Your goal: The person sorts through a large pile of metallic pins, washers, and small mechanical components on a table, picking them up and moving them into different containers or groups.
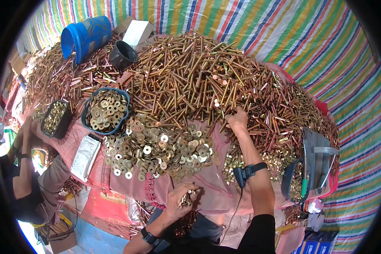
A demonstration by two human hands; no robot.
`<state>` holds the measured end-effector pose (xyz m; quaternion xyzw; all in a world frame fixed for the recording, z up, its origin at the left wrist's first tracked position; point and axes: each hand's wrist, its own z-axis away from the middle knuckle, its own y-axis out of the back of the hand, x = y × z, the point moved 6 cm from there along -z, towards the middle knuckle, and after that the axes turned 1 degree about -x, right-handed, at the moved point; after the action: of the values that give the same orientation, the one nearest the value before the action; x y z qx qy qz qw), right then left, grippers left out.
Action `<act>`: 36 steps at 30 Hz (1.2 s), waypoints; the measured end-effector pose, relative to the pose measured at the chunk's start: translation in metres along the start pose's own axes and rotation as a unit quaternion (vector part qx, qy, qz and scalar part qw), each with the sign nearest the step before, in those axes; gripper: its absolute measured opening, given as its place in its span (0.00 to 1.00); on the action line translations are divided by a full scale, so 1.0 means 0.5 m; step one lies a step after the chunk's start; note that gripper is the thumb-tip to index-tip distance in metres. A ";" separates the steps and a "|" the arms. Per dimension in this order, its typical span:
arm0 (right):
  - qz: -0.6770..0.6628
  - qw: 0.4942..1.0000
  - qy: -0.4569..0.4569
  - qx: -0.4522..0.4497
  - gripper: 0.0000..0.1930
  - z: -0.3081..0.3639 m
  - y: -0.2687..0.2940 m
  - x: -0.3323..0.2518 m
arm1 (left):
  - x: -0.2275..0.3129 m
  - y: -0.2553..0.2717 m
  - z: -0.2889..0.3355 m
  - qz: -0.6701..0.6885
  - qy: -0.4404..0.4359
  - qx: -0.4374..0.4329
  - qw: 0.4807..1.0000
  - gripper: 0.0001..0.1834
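Observation:
My left hand (182, 199) is closed around a small bundle of brass-coloured anchor bolts (189, 197), their ends showing above my fingers, just off the near edge of the pink cloth. Farther out, my right hand (238, 120) reaches to the near edge of a wide heap of the same long bolts (186, 76). Its fingertips are pinched on one bolt (223, 126), partly hidden by the hand. Between the hands and to their left lies a spread of flat washers (156, 148). Small nuts (230, 163) are piled beside my right forearm.
A blue basin of washers (126, 111) and a dark tub of small parts (64, 127) stand left. A blue bucket (93, 36) and black pot (122, 56) lie at the back. A grey bin (315, 146) stands right. At far left, a co-worker's arm (26, 139) reaches in.

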<state>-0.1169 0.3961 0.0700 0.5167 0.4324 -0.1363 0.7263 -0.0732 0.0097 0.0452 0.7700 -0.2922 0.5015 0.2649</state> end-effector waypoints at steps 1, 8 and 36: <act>-0.027 0.999 -0.033 -0.022 0.35 0.006 0.007 0.002 | -0.001 -0.001 0.001 0.001 0.007 -0.003 1.000 0.11; -0.188 0.982 -0.018 -0.015 0.35 0.085 0.085 -0.009 | -0.017 -0.007 0.010 0.012 0.007 0.000 1.000 0.14; 0.132 0.974 0.146 0.115 0.23 -0.042 0.108 -0.016 | 0.004 -0.011 0.002 -0.015 -0.032 -0.011 0.999 0.15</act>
<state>-0.0970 0.4356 0.1083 0.6633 0.4434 -0.0114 0.6028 -0.0679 0.0121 0.0460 0.7867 -0.2948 0.4696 0.2715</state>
